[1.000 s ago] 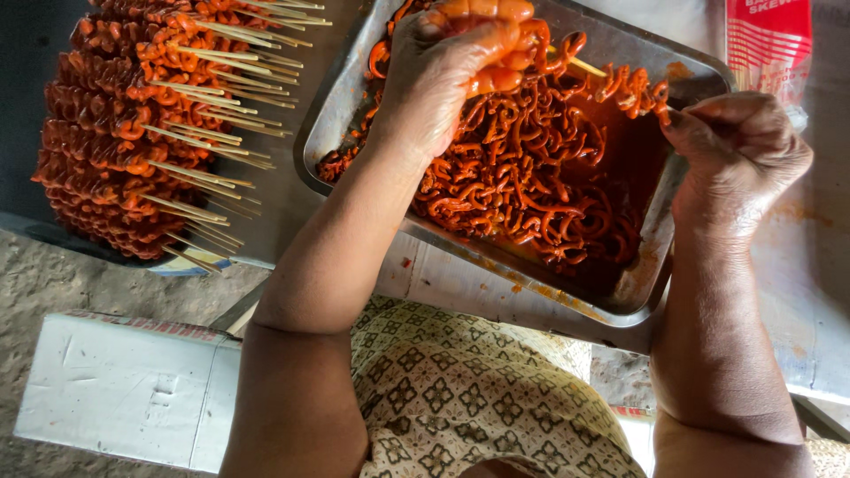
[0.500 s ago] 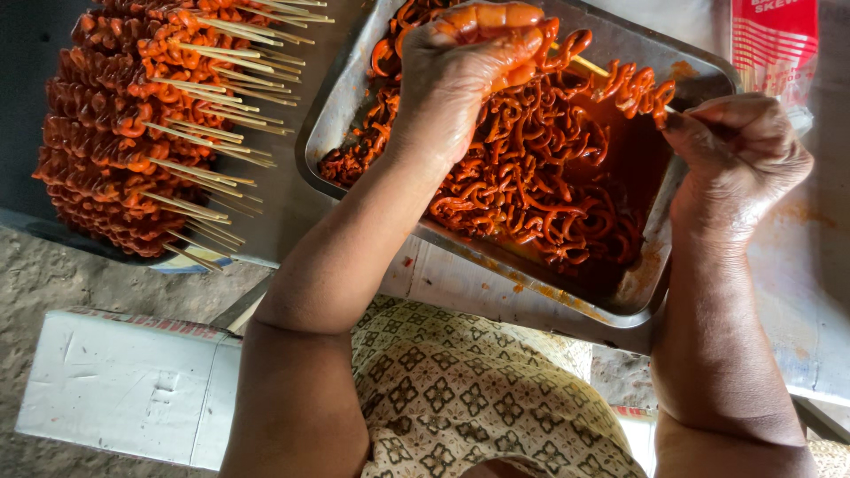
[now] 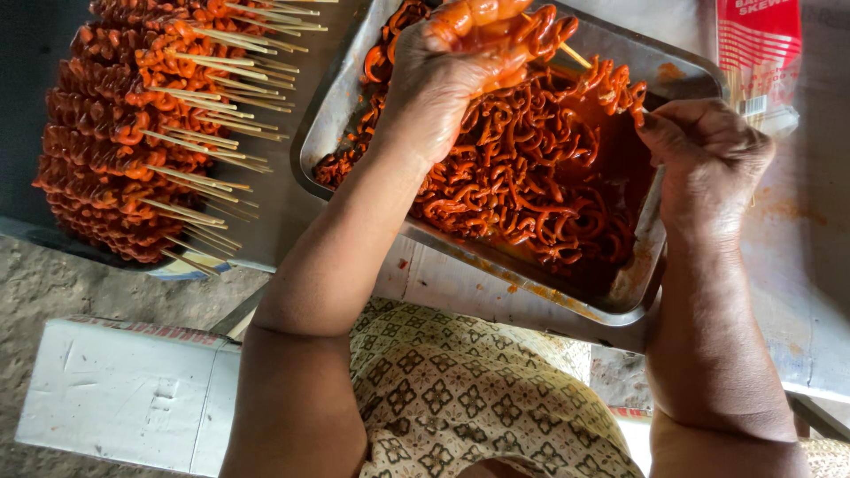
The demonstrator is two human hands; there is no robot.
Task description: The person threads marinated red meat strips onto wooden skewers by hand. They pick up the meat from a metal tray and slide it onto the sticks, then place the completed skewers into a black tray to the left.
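Observation:
A metal tray (image 3: 645,285) holds a heap of orange-red sauced curled meat strips (image 3: 531,168). My left hand (image 3: 452,80) is raised over the tray's far side, fingers closed around strips threaded on a thin wooden skewer (image 3: 574,55). My right hand (image 3: 708,155) rests at the tray's right rim, fingers pinched together near the skewer's other end; the grip itself is hidden. Both hands are smeared with sauce.
A large pile of finished skewers (image 3: 150,133) lies at the left, their bare sticks pointing right. A red and white packet of skewer sticks (image 3: 757,53) sits at the top right. A white box (image 3: 124,398) stands on the floor at the lower left. Patterned cloth (image 3: 469,398) covers my lap.
My left hand has turned and drawn slightly left, pushing the strips along the skewer. My right hand has barely moved.

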